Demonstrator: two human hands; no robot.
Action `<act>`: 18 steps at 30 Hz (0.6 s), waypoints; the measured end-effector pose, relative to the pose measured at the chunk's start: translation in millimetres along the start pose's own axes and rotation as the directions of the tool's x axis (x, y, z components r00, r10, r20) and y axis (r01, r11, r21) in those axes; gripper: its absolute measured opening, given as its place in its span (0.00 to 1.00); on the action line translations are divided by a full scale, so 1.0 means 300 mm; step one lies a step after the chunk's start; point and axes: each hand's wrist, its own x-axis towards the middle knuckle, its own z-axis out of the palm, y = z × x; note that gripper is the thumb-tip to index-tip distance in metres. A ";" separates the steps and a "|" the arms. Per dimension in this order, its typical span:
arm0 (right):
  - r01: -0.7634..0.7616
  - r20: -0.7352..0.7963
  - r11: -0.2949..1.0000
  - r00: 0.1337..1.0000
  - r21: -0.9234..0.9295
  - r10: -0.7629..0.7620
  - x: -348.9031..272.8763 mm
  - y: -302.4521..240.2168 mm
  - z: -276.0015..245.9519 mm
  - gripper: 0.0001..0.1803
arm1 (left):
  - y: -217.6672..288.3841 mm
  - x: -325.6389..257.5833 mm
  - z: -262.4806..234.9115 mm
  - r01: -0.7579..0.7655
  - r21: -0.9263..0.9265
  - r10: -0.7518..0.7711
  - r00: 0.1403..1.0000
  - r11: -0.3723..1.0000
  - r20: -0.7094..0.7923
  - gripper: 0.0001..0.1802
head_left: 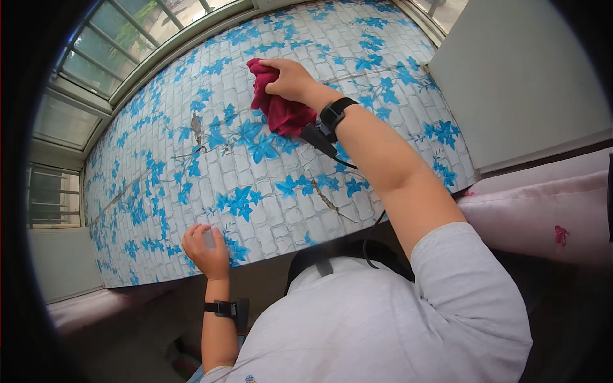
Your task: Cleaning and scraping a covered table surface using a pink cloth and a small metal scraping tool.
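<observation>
Toward the far middle of a wide window ledge, my right hand grips a crumpled dark red cloth. Part of the cloth hangs down toward me, lying against the ledge surface. That surface has a grey-white brick pattern with blue leaves. My left hand is by the near edge at the left, fingers curved and apart from the thumb, holding nothing. Whether it touches the ledge I cannot tell. Each wrist wears a black strap with a small device, and a black cable runs from the right one.
Barred windows line the far and left sides. A plain pale panel closes off the right end of the ledge. Pink fabric with a flower motif lies below it. The black cable loops back toward my body.
</observation>
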 end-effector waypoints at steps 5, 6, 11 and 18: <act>0.068 -0.099 0.975 0.994 0.211 -0.048 -0.243 -0.157 -0.462 0.34 | 0.005 0.016 0.008 0.013 -0.015 -0.013 0.999 1.000 -0.049 0.10; 0.014 -0.049 0.977 0.999 0.211 -0.004 -0.307 -0.191 -0.554 0.34 | 0.007 0.011 -0.012 0.019 0.000 -0.019 0.999 1.000 -0.042 0.10; -0.341 -0.051 0.936 0.937 0.090 0.346 -0.699 -0.093 -0.806 0.38 | -0.009 0.007 -0.018 0.048 0.002 -0.048 0.998 0.999 -0.046 0.12; -0.233 -0.068 0.754 0.968 -0.614 0.243 -0.980 0.084 -0.611 0.47 | -0.010 0.001 -0.021 0.050 0.007 -0.049 0.996 0.999 -0.080 0.13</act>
